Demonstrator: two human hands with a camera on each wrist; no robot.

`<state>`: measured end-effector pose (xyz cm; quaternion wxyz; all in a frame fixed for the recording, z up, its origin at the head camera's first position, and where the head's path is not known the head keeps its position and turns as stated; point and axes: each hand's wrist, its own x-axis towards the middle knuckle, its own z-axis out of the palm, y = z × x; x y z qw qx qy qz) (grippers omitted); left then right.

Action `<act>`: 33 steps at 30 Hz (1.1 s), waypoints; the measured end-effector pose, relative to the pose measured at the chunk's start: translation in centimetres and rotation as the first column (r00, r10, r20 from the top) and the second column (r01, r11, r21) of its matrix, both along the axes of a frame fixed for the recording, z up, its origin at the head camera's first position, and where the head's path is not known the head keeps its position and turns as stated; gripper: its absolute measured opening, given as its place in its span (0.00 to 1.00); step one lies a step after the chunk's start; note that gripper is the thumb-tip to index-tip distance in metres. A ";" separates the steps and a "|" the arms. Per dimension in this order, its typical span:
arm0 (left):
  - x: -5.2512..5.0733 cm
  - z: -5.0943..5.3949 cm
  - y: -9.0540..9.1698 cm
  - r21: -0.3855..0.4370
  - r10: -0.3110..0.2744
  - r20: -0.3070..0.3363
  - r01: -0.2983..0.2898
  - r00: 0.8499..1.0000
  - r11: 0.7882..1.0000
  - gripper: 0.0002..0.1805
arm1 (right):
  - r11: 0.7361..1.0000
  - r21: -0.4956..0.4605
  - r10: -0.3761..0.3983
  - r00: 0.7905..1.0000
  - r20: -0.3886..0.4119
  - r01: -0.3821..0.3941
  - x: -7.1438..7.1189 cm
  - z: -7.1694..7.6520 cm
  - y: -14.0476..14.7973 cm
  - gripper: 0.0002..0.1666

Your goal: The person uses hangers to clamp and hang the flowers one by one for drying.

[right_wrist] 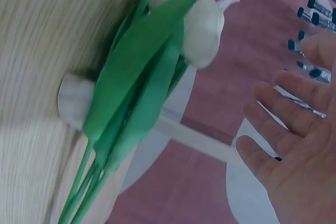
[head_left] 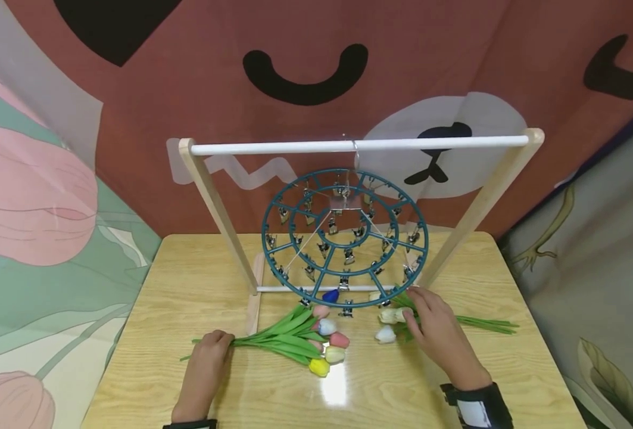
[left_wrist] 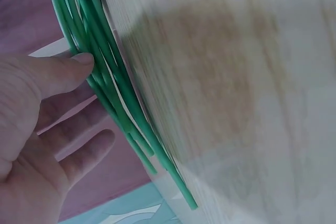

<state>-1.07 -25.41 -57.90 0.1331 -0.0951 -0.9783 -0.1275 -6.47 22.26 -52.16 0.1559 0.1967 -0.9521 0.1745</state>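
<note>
On the left of the table lies a bunch of artificial tulips with pink, yellow, pale blue and blue heads. My left hand holds its green stems near their ends, the thumb across them in the left wrist view. My right hand is over a second bunch, white tulips, whose stems run out to the right. In the right wrist view the right hand has its fingers spread and apart from the white tulips' leaves. It holds nothing.
A round teal clip hanger with several metal clips hangs by a hook from the white rod of a wooden stand, above the tulip heads. Behind the wooden table is a printed curtain.
</note>
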 end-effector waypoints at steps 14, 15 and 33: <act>0.3 0.4 -0.3 0.020 -0.031 -0.048 0.032 0.998 0.999 0.14 | 0.998 0.060 0.027 0.998 0.059 -0.030 -0.1 -0.7 -3.1 0.28; 0.3 0.5 -0.2 0.020 -0.038 -0.060 0.040 0.997 0.999 0.15 | 0.997 0.063 0.031 0.998 0.060 -0.035 -0.1 -0.8 -3.3 0.27; 0.4 3.4 2.2 0.002 -0.101 -0.167 0.103 0.981 0.995 0.18 | 0.972 0.080 0.220 0.975 0.019 -0.221 0.8 -0.3 -8.3 0.17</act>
